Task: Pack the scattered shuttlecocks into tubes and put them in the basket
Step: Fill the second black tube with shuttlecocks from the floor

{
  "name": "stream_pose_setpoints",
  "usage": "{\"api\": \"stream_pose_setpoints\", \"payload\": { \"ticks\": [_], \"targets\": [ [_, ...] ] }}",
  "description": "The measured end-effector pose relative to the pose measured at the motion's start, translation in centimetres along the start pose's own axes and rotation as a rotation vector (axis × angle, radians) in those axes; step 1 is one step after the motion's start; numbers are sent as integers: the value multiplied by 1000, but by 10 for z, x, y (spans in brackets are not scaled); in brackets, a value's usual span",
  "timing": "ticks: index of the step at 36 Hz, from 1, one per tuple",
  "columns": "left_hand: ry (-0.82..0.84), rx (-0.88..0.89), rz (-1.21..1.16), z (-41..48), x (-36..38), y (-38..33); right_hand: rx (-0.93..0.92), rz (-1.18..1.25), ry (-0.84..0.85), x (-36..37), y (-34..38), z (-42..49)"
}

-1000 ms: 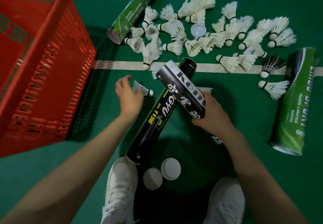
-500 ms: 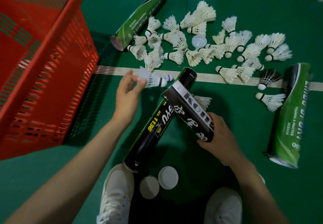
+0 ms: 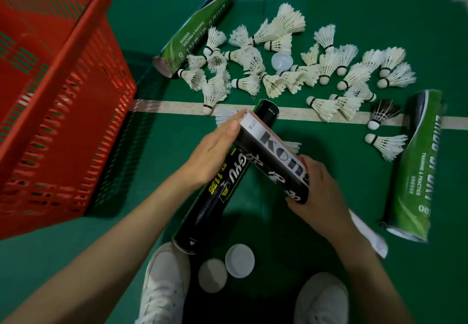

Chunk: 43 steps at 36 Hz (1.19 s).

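My right hand (image 3: 319, 192) grips the lower end of a black tube marked KON (image 3: 276, 156), held tilted above the floor. My left hand (image 3: 212, 156) lies flat over that tube's upper open end, fingers straight and together; no shuttlecock shows in it. White feathers of one shuttlecock (image 3: 222, 117) peek out on the floor beyond my fingertips. Several white shuttlecocks (image 3: 278, 70) lie scattered past the white line, one black shuttlecock (image 3: 382, 116) among them. The red basket (image 3: 76, 96) stands at the left.
A black GYU tube (image 3: 215, 204) lies on the floor under my hands. Two green tubes (image 3: 195, 30) (image 3: 415, 166) lie at back left and right. Two white lids (image 3: 239, 260) (image 3: 212, 275) sit between my shoes (image 3: 164, 285). A clear lid (image 3: 281, 61) rests in the pile.
My left hand carried a white shuttlecock from the floor up to the KON tube's open end; it now covers that end and the shuttlecock is out of sight. My right hand kept holding the tube.
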<state>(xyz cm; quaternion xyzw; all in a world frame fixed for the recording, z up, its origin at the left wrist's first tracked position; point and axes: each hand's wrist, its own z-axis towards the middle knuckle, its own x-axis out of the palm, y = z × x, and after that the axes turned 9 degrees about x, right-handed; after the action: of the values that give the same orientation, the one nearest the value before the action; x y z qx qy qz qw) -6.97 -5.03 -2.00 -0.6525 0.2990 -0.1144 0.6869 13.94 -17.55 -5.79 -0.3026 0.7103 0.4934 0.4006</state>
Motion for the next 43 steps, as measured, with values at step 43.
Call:
{"api": "stream_pose_setpoints", "payload": {
  "ticks": [43],
  "targets": [
    [-573,9,-167,20,-15,17,163,-69,120,14,-19,-3]
  ]
}}
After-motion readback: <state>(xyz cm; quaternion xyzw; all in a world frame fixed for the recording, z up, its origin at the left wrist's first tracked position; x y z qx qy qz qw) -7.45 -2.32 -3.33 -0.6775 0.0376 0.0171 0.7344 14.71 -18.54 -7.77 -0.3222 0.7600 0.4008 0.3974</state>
